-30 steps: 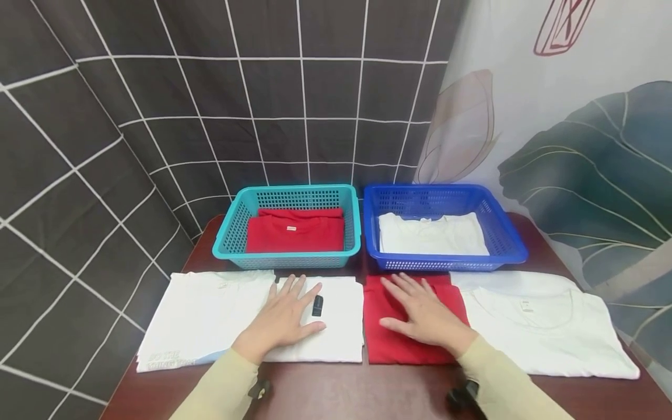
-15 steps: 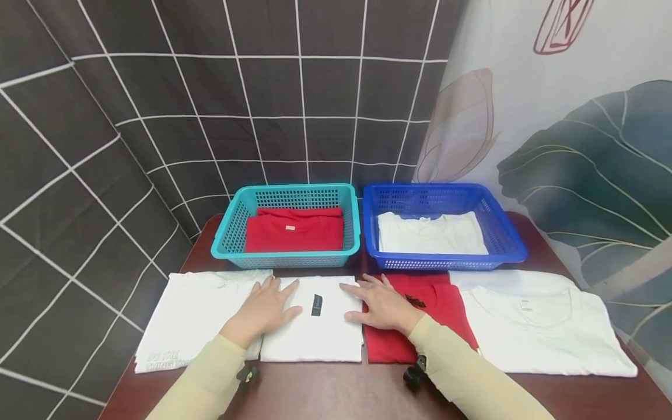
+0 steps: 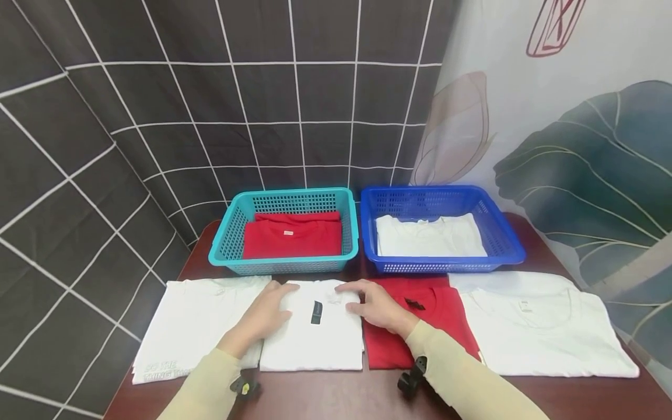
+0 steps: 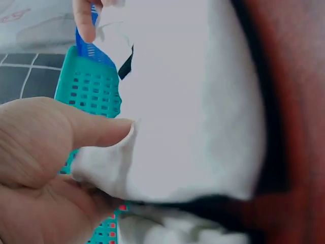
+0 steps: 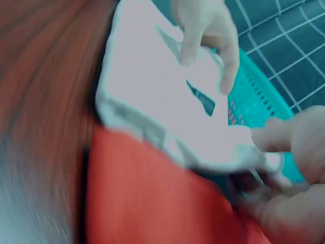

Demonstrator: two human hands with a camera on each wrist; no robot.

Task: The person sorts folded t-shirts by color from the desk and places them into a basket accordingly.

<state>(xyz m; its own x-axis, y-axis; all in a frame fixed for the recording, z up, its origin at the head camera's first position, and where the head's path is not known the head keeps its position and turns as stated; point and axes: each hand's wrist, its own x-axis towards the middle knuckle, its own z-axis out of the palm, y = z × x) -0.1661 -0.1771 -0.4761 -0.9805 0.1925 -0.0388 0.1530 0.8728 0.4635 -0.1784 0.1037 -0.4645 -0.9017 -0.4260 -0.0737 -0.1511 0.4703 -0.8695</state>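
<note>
The folded black-labelled white T-shirt (image 3: pixel 315 339) lies just in front of the teal basket (image 3: pixel 291 267), between both hands, equally near: the left hand (image 3: pixel 260 316) pinches its left edge, the right hand (image 3: pixel 380 307) its right. Its long axis is unclear. The teal basket holds folded red garments (image 3: pixel 294 241); the blue basket (image 3: pixel 446 268) beside it, folded white clothing (image 3: pixel 430 237).

White shirt (image 3: pixel 317 341), folded into a neat near-square, lower center of the head frame. Front face smooth, small dark label (image 3: pixel 317 312) just above its middle, set slightly tilted. Pinched near both upper corners, straight lower edge toward frame bottom.
</note>
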